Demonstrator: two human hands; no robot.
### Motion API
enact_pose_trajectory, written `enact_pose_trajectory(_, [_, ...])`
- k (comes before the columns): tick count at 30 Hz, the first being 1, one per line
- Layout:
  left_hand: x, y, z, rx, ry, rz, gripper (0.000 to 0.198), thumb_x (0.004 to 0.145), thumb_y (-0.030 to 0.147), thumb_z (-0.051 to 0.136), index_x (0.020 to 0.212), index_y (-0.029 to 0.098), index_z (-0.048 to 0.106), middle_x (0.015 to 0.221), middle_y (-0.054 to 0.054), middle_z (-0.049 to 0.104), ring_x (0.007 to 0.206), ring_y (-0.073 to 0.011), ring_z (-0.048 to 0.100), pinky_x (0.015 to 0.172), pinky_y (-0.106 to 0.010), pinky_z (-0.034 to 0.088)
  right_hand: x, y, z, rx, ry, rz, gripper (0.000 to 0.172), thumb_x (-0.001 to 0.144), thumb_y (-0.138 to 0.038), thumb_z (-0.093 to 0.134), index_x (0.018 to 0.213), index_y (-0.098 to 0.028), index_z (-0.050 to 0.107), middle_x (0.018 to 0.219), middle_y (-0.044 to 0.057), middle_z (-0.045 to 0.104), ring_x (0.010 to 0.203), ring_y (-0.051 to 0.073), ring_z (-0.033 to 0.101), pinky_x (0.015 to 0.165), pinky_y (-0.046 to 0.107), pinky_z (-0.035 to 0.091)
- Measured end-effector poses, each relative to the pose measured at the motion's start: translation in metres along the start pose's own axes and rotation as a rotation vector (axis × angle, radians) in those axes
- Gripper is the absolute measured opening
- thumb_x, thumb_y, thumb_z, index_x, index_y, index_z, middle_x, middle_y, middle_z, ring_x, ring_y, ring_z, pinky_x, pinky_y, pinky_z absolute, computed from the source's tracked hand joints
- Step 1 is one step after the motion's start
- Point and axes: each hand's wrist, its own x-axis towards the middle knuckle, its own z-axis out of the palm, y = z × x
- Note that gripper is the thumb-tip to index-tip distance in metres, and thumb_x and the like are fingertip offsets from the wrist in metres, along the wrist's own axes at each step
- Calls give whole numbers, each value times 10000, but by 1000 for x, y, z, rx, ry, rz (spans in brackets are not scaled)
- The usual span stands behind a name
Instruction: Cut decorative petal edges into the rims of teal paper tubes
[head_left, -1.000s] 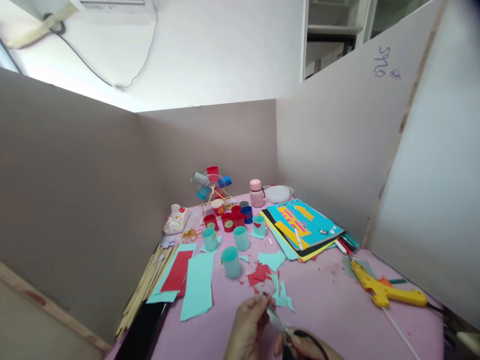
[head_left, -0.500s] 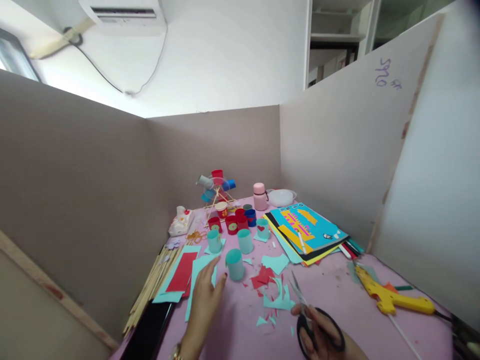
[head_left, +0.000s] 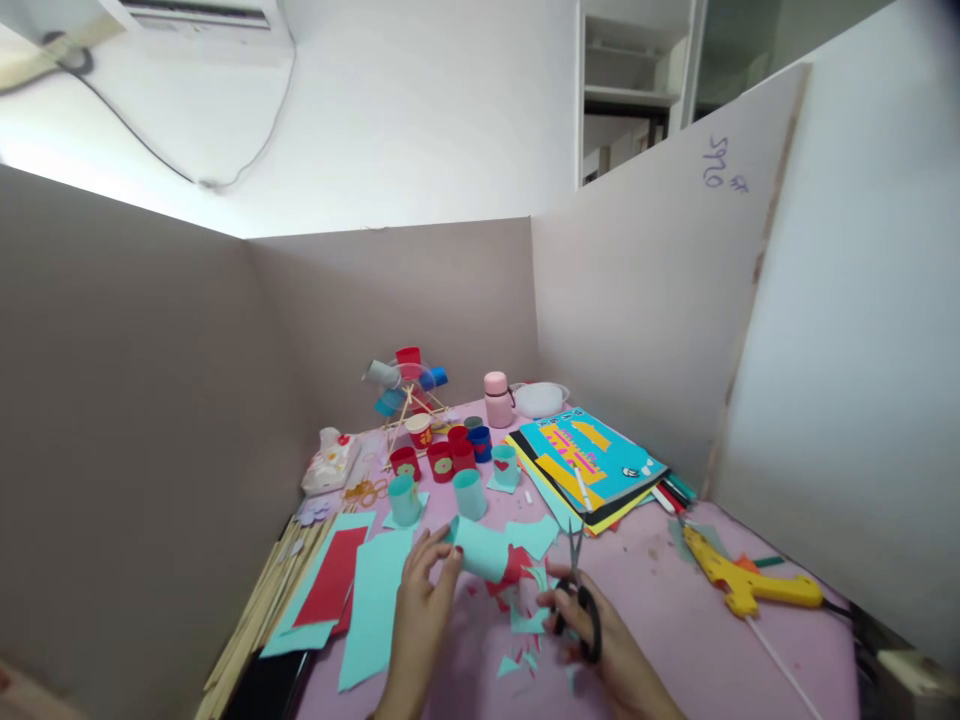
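My left hand (head_left: 421,606) grips a teal paper cylinder (head_left: 484,549), lifted and tipped on its side above the pink table (head_left: 675,620). My right hand (head_left: 600,650) holds black-handled scissors (head_left: 579,590) with the blades pointing up and away. Red paper scraps (head_left: 511,572) and teal paper offcuts (head_left: 529,620) lie between the hands. Two more teal cylinders (head_left: 470,493) stand just behind.
Teal and red paper sheets (head_left: 352,580) and wooden sticks (head_left: 255,620) lie at left. A stack of coloured paper (head_left: 589,465), a yellow glue gun (head_left: 739,585), red and blue cups (head_left: 442,460), a stick wheel model (head_left: 405,385) and a pink bottle (head_left: 496,398) stand behind. Cardboard walls (head_left: 150,400) surround the table.
My left hand took the nearest teal cylinder off the table and tipped it sideways. My right hand with the scissors moved slightly left, toward the scraps.
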Motion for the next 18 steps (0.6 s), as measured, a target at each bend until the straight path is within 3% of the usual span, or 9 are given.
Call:
enact_pose_trajectory(3, [-19,3,8,-156,-30,-111,339,810,491,490,833,196,655,1283,-155,609,1217,-320,518,969,-460,438,8,2,7,-20,16,-155,714,509,-477,871,1099,-222,559,991,50,649,847,198,609,630,256,495])
enact_pose_trajectory(7, [-35,2,20,-283,-73,-211,388,763,535,548,838,173,665,1275,-167,608,1193,-330,535,986,-432,426,12,4,12,-73,-133,-248,822,509,-476,872,1200,-250,487,1139,84,572,1053,278,544,759,321,489])
enact_pose_trajectory(10, [-39,-3,32,-399,-47,-260,379,744,542,582,822,180,664,1246,-144,621,1153,-319,558,1005,-411,403,13,6,11,-91,-210,-211,811,524,-459,871,1200,-256,470,1120,69,561,982,254,565,746,308,469])
enact_pose_trajectory(13, [-41,-6,42,-490,40,-247,360,701,547,631,796,199,646,1219,-120,615,1148,-313,547,994,-391,405,14,8,9,-79,-198,-203,773,526,-449,872,1163,-242,486,1017,46,576,853,214,580,717,294,452])
enact_pose_trajectory(18, [-46,-9,46,-505,164,-87,434,695,526,666,1035,271,576,1270,-82,535,1258,-287,435,1028,-380,344,18,-1,7,-63,-220,-131,787,509,-389,892,1168,-244,487,1006,33,575,842,195,578,711,275,438])
